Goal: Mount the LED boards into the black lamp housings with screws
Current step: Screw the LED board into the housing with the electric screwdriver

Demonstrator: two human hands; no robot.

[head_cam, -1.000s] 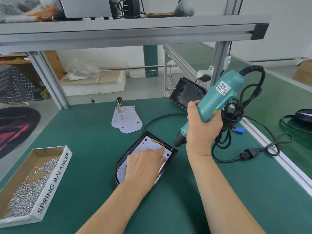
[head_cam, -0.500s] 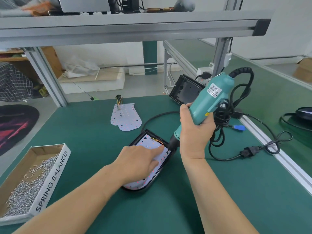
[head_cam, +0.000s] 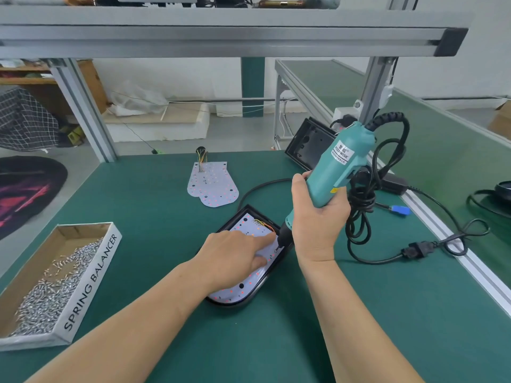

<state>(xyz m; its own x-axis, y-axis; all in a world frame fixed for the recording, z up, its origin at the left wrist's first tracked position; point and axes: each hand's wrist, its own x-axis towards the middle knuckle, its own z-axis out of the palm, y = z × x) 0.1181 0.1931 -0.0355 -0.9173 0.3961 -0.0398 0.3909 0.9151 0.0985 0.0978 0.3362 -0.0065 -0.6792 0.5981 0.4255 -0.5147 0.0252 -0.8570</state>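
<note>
- Driving at a tilt, the electric screwdriver [head_cam: 340,167], clenched in the right hand [head_cam: 318,217], could slip off the screw [head_cam: 276,249] and gouge the LED board [head_cam: 249,283].
- Left hand [head_cam: 235,255] presses the board flat with straightened fingers [head_cam: 262,238]; its index fingertip lies just beside the bit and could be nicked.
- Board sits in the black housing [head_cam: 250,301] at mid-table; easing that pressure could shift the holes.
</note>
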